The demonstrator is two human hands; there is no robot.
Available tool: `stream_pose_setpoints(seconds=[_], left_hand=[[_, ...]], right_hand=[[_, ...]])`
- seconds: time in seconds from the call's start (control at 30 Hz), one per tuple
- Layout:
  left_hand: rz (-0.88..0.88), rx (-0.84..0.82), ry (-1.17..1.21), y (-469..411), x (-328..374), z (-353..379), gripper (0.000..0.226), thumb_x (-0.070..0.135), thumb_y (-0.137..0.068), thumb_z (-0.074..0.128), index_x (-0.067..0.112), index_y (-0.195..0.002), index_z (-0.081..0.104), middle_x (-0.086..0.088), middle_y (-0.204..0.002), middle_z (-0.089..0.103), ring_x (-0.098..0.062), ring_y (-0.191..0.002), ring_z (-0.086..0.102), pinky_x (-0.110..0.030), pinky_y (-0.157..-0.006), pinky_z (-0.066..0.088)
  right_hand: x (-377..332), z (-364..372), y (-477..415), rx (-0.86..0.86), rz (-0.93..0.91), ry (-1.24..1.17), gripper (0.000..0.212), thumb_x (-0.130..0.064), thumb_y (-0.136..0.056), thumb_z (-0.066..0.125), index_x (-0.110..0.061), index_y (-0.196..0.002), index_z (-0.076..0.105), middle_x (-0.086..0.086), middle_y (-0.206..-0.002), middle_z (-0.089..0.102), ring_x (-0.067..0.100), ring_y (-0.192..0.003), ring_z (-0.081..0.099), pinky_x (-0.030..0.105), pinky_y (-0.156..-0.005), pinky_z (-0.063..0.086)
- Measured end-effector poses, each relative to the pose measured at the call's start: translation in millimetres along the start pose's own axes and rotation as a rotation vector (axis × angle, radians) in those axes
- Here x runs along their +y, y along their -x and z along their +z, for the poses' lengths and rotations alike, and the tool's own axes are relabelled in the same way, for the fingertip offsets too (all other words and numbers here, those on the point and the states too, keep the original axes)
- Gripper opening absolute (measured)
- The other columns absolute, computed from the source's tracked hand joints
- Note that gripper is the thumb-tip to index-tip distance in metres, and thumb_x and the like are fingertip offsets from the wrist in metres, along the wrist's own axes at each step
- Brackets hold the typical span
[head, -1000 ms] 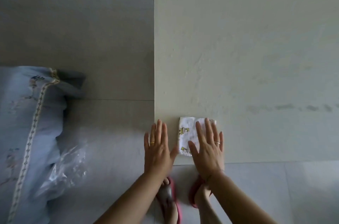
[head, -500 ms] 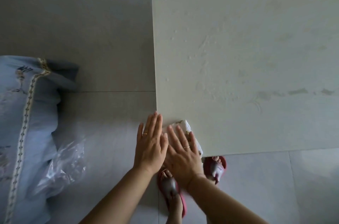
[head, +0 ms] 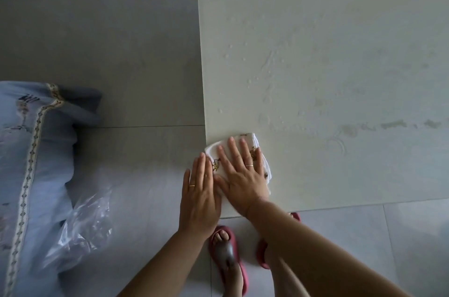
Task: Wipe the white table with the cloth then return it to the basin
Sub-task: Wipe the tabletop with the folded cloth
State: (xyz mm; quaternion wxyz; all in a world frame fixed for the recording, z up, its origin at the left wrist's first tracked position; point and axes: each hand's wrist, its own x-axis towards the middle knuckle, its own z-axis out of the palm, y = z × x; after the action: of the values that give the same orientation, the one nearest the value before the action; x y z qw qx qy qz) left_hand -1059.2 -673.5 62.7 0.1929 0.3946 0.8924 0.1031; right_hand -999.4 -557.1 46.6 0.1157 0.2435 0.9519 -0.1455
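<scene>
A white table (head: 340, 29), with two flat hands at its near left corner.
The right hand (head: 240, 175), fingers straight, presses down on the folded cloth (head: 247, 137) there. The left hand (head: 200, 197), also flat, holds nothing and lies at the table's edge beside the cloth.

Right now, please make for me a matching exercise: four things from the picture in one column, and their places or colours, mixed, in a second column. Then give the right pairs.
1 cloth
2 left hand
3 plastic bag
4 slippers

A red, worn by the person
B on the floor, beside the blue fabric
C flat, beside the table's left edge
D under the right hand, at the table's near left corner

Pairs: 1-D, 2-C, 3-B, 4-A
</scene>
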Motion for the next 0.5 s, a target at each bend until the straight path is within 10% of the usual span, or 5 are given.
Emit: stream_pose_setpoints(seconds=[0.1, 0.3, 0.5], left_hand=[[0.054, -0.044, -0.043, -0.6, -7.1, -1.0, 0.065, 0.024, -0.088, 0.019, 0.006, -0.149, 0.005, -0.009, -0.158, -0.003, -0.021, -0.147, -0.003, -0.038, -0.120, -0.001], [0.028, -0.062, -0.111, -20.8, -4.7, 5.1, 0.081, 0.061, -0.092, 0.016, 0.009, -0.148, -0.011, -0.007, -0.157, -0.017, -0.020, -0.146, -0.012, -0.037, -0.119, -0.003], [-0.027, -0.045, -0.110, -28.1, 8.9, 8.4, 0.094, 0.067, -0.085, 0.032, -0.003, -0.146, 0.019, -0.023, -0.153, 0.022, -0.032, -0.143, 0.022, -0.046, -0.116, 0.022]], right_hand=[[52.5, -15.7, -13.4, 0.052, -0.047, 0.103, 0.066, -0.063, -0.091, 0.020, -0.034, -0.149, 0.009, -0.002, -0.158, 0.003, 0.022, -0.146, -0.003, 0.050, -0.117, 0.004], [61.3, -29.6, -53.5, 0.108, 0.534, -0.114, 0.065, -0.057, -0.093, 0.017, -0.034, -0.148, -0.008, -0.001, -0.157, -0.017, 0.020, -0.143, -0.020, 0.046, -0.113, -0.020], [23.6, -27.5, -71.2, 0.024, -0.122, 0.057, 0.061, -0.056, -0.093, 0.012, -0.035, -0.148, 0.000, -0.004, -0.159, -0.007, 0.021, -0.144, -0.016, 0.046, -0.114, -0.015]])
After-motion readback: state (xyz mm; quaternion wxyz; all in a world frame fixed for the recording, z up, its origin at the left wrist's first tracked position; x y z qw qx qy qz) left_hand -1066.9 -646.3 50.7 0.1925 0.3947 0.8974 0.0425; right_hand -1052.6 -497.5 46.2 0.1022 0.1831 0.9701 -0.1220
